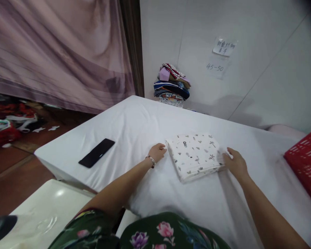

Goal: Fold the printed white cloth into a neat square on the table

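Note:
A folded white cloth with small printed plants and figures lies flat on the white-covered table. My left hand, a bracelet at its wrist, rests just beside the cloth's left edge. Its fingers are loosely bent and a little apart, with nothing seen in them. At the opposite side, my right hand has its thumb and fingers at the cloth's right edge and appears to grip it there; the fingertips are slightly blurred.
A black phone lies on the table's left part. Folded clothes are stacked at the back against the wall. A red plastic basket stands at the right edge. A cream-coloured surface adjoins the table at lower left; a pink curtain hangs behind.

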### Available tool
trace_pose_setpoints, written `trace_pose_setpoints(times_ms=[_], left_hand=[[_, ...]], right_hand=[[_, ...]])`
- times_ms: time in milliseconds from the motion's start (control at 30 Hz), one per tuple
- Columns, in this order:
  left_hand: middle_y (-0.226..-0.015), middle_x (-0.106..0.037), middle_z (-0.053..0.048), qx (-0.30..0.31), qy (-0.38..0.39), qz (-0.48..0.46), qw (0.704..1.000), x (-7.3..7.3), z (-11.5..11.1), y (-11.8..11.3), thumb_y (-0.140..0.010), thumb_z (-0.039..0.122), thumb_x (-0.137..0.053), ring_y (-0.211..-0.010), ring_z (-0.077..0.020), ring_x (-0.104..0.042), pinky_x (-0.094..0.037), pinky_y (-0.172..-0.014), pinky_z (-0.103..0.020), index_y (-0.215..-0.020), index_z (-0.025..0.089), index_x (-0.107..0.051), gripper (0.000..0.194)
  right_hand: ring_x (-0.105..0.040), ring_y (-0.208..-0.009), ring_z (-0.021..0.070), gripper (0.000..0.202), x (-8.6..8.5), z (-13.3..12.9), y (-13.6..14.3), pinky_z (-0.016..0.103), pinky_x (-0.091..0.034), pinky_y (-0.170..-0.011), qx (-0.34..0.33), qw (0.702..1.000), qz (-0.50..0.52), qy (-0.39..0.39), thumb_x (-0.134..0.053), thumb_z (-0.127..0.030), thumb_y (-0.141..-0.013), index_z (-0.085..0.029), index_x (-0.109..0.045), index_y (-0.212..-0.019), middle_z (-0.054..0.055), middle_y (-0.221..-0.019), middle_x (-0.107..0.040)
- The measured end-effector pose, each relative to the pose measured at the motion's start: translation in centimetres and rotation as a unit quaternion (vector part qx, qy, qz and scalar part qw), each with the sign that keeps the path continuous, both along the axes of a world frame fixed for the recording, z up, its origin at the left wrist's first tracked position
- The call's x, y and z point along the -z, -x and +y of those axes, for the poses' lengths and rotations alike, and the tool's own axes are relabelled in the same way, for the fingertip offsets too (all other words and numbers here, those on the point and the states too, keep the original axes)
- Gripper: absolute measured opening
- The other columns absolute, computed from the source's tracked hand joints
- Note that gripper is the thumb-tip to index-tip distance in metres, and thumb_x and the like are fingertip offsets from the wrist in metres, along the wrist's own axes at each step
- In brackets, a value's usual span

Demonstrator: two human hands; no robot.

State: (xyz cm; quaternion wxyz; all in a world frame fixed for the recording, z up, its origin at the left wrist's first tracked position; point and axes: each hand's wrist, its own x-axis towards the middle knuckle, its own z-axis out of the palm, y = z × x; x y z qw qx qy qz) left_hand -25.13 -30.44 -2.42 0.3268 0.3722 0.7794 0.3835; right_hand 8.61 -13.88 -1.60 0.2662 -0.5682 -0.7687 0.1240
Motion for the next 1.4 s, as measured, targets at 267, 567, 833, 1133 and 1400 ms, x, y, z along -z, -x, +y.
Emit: trace_pose_setpoints(times_ms=[267, 567, 833, 1133, 1400], left_hand=[[-0.117, -0.056, -0.007, -0.002, -0.035, 0.172, 0.985, 0.1, 2.5, 0.2, -0.076, 0.022, -0.056, -0.106, -0.0207, -0.053, -0.041, -0.090, -0.031, -0.109, 0.021, -0.058, 0.033], [-0.113, -0.061, -0.006, 0.057, -0.042, 0.238, 0.969, 0.7, 4.6, 1.0, -0.079, 0.021, -0.048, -0.110, -0.0232, -0.047, -0.039, -0.092, -0.035, -0.114, 0.023, -0.058, 0.037], [-0.104, -0.066, -0.003, 0.036, -0.039, 0.205, 0.977, 0.9, 5.8, 2.0, -0.077, 0.019, -0.049, -0.104, -0.0213, -0.052, -0.042, -0.086, -0.032, -0.097, 0.025, -0.066, 0.027], [-0.099, -0.067, -0.001, 0.034, -0.054, 0.149, 0.987, 0.4, 2.7, 2.4, -0.080, 0.024, -0.053, -0.084, -0.0131, -0.060, -0.046, -0.080, -0.023, -0.104, 0.021, -0.062, 0.026], [-0.092, -0.064, -0.002, 0.169, -0.140, 0.172, 0.960, -1.5, -3.8, -4.5, -0.082, 0.031, -0.054, -0.083, -0.0139, -0.057, -0.046, -0.079, -0.027, -0.094, 0.022, -0.064, 0.018]], right_hand=[[-0.048, -0.120, 0.0236, 0.042, -0.3, -11.0, 9.0, 0.042, -0.040, -0.098, -0.333, 0.942, -0.012, -0.047, -0.044, -0.041, -0.088, -0.021, -0.054, -0.123, 0.010, -0.128, -0.054], [-0.026, -0.134, 0.0297, 0.065, 1.8, -13.9, 9.9, 0.054, -0.024, -0.105, -0.399, 0.896, -0.162, -0.109, -0.049, -0.049, -0.084, -0.022, -0.033, -0.140, 0.012, -0.144, -0.034], [-0.027, -0.134, 0.0293, 0.061, 2.1, -14.1, 10.1, 0.051, -0.023, -0.105, -0.391, 0.893, -0.171, -0.143, -0.047, -0.046, -0.085, -0.018, -0.037, -0.138, 0.013, -0.144, -0.035], [-0.039, -0.128, 0.0269, 0.044, 1.9, -14.5, 8.1, 0.052, -0.024, -0.105, -0.373, 0.917, -0.044, -0.130, -0.053, -0.036, -0.084, -0.021, -0.051, -0.126, 0.011, -0.132, -0.051], [-0.061, -0.090, 0.0211, 0.022, 0.6, -15.4, 5.0, 0.035, -0.049, -0.079, -0.155, 0.970, 0.175, 0.057, -0.047, -0.035, -0.085, -0.024, -0.066, -0.090, 0.006, -0.094, -0.067]])
